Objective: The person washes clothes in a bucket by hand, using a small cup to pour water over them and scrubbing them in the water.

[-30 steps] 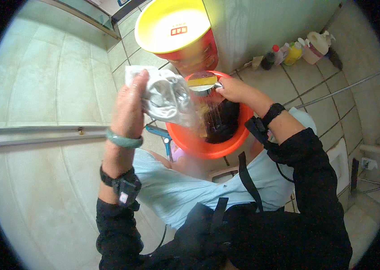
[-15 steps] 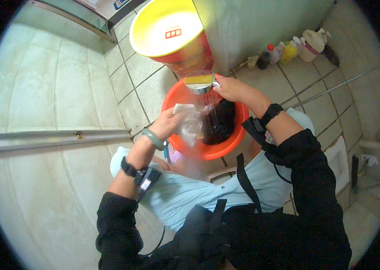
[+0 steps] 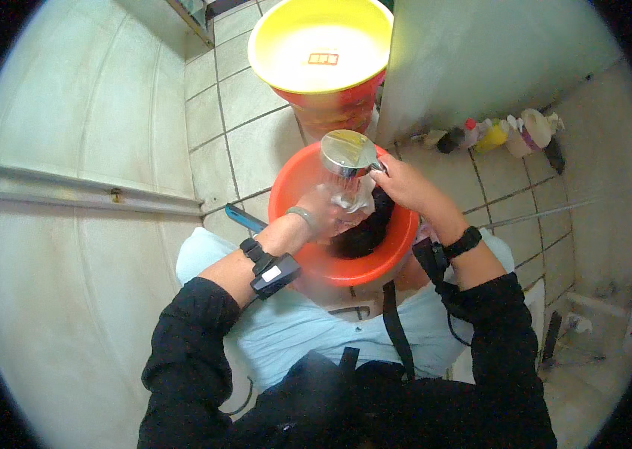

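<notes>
My right hand (image 3: 408,184) is closed around the handle of a chrome shower head (image 3: 347,152), tilted over an orange-red basin (image 3: 282,187). Thin streams of water fall from it onto my left hand (image 3: 320,214). That hand is inside the basin's rim, closed on a crumpled white wet cloth (image 3: 356,199); whether it is fabric or thin plastic is hard to tell. Dark wet fabric (image 3: 361,241) lies in the basin below, partly hidden by both hands.
Just beyond the basin stands a tall red bucket with a yellow rim (image 3: 320,88). A blue-handled tool (image 3: 245,218) lies left of the basin. Several bottles (image 3: 492,137) line the frosted panel (image 3: 473,60) at the far right. Tiles (image 3: 245,105) cover the floor.
My left hand has moved right and under the shower head with the white cloth, which is now bunched up. The shower head's face has tilted, and the view has shifted.
</notes>
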